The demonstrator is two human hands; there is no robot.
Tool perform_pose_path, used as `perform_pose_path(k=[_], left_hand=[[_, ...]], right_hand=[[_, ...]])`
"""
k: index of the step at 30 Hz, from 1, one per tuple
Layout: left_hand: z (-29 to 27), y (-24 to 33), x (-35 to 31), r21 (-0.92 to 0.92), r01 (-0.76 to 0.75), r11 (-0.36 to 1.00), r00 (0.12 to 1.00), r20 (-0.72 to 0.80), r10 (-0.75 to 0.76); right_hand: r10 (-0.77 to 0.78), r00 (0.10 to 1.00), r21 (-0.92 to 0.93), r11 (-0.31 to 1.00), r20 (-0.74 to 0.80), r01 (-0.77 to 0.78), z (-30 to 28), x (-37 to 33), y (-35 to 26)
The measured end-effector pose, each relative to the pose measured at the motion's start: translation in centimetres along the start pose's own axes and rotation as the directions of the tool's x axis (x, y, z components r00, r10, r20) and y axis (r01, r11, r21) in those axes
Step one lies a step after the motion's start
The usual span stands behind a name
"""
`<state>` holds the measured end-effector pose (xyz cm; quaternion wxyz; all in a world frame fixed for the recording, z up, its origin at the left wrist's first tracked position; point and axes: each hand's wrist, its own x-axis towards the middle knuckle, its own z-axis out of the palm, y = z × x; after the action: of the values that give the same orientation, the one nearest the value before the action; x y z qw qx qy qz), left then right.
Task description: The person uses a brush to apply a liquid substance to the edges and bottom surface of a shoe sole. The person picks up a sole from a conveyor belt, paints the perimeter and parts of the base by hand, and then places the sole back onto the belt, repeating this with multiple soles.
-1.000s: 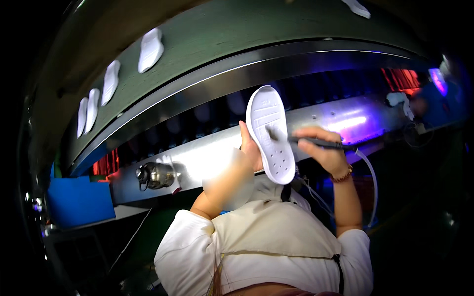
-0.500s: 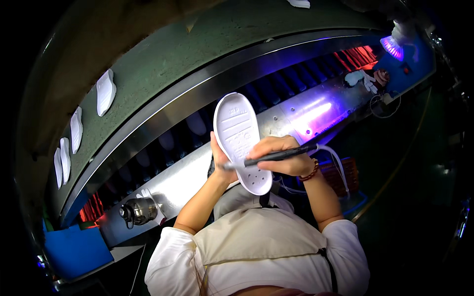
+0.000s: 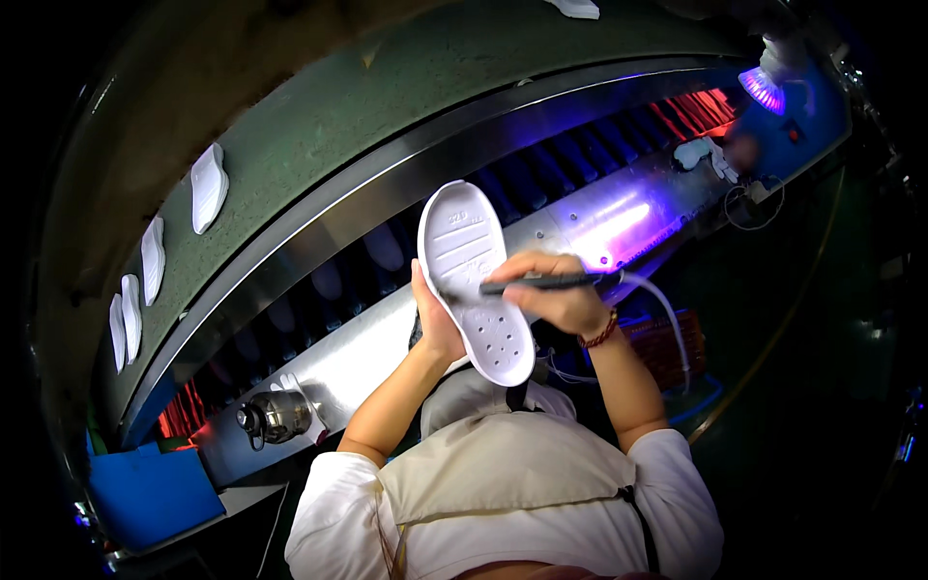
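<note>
A white shoe sole (image 3: 471, 232) with a raised rim, moulded lines and several small holes at its near end stands tilted toward me. My left hand (image 3: 440, 324) grips it along its left edge, fingers hidden behind it. A slim black brush (image 3: 546, 282) lies in the closed fingers of my right hand (image 3: 565, 304), over the middle of the sole. A pale hose (image 3: 667, 307) runs from the brush's rear end. The brush tip is smeared by motion, and whether it touches the sole I cannot tell.
A green conveyor belt (image 3: 319, 126) curves past beyond a metal rail, with several white soles (image 3: 208, 188) on it. On the metal ledge stands a dark bottle (image 3: 274, 416); pale gloves (image 3: 720, 159) lie far right near a lamp (image 3: 764, 89). A blue panel (image 3: 150, 493) is at left.
My right hand has shifted the brush tip up and right, from the sole's left edge to its middle. The sole stays in my left hand. Soles on the belt moved slightly.
</note>
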<state>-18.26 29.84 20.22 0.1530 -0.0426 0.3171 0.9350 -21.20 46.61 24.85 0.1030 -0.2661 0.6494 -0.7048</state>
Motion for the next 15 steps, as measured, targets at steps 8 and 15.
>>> perform_pose_path(k=[8,15], left_hand=[[-0.4,0.2,0.1,-0.005,-0.070,0.998,0.997,-0.042,0.070],[-1.3,0.7,0.4,0.024,-0.114,0.993,0.993,0.005,0.114]], right_hand=[[-0.041,0.999,-0.002,0.999,0.017,0.041,-0.2,0.3,0.5],[0.003,0.998,-0.024,1.000,-0.064,-0.005,-0.2,0.7,0.1]])
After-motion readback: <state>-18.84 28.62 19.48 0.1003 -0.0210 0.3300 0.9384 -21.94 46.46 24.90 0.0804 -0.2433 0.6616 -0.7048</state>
